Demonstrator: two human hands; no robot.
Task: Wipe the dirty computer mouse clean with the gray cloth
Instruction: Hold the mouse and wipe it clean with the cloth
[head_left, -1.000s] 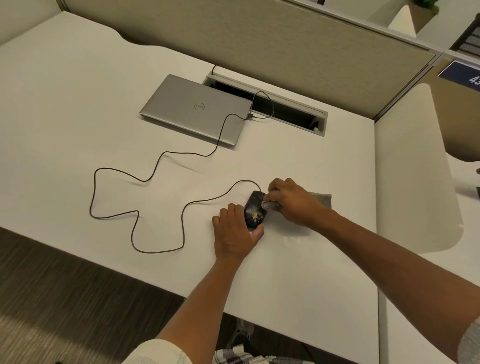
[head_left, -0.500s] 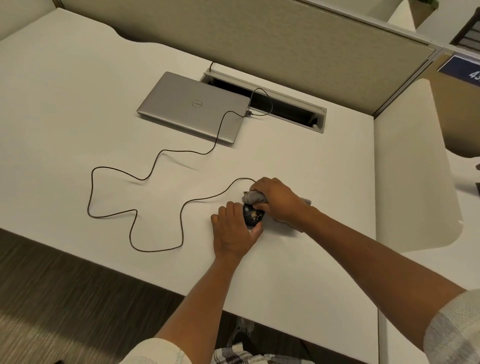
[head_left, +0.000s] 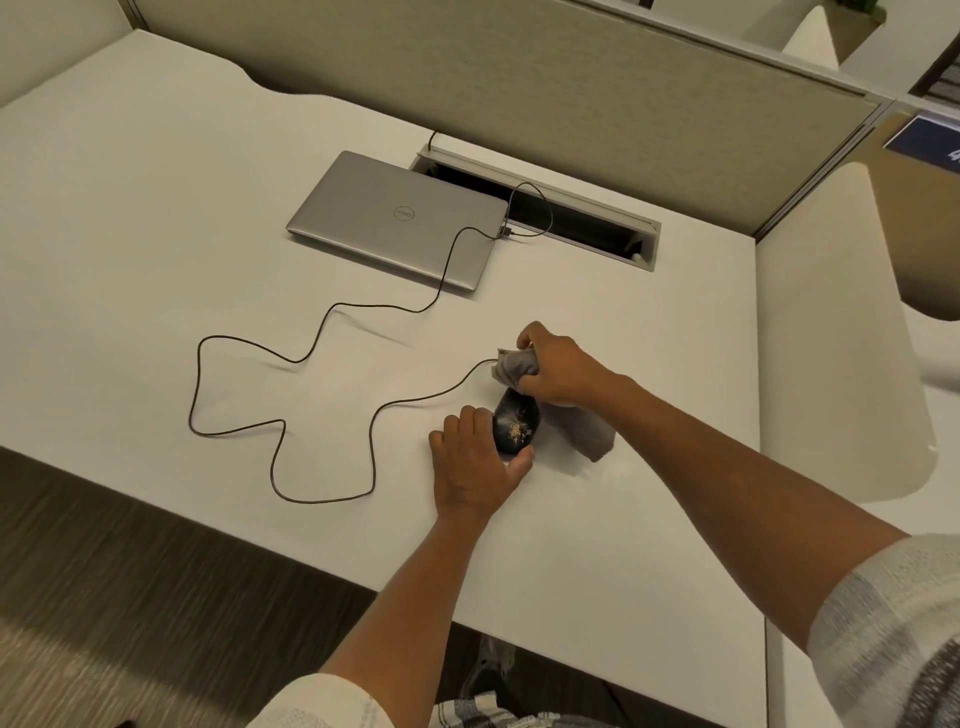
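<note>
A black wired computer mouse (head_left: 515, 427) lies on the white desk (head_left: 623, 545), with a patch of pale crumbs on its back. My left hand (head_left: 474, 467) braces it from the near left side, thumb and fingers against its edges. My right hand (head_left: 558, 370) grips the gray cloth (head_left: 517, 365) bunched at the mouse's far end, above the buttons. The cloth's loose tail (head_left: 587, 428) hangs down to the right of the mouse and rests on the desk.
The mouse cable (head_left: 270, 415) loops across the desk to a closed silver laptop (head_left: 400, 218). Behind the laptop is an open cable slot (head_left: 571, 218) and a partition wall (head_left: 519, 78). The desk's front edge and the carpet lie to the lower left.
My right hand has lifted the bunched cloth from the mouse's back toward its far end, uncovering the crumb patch. The left hand has stayed on the mouse.
</note>
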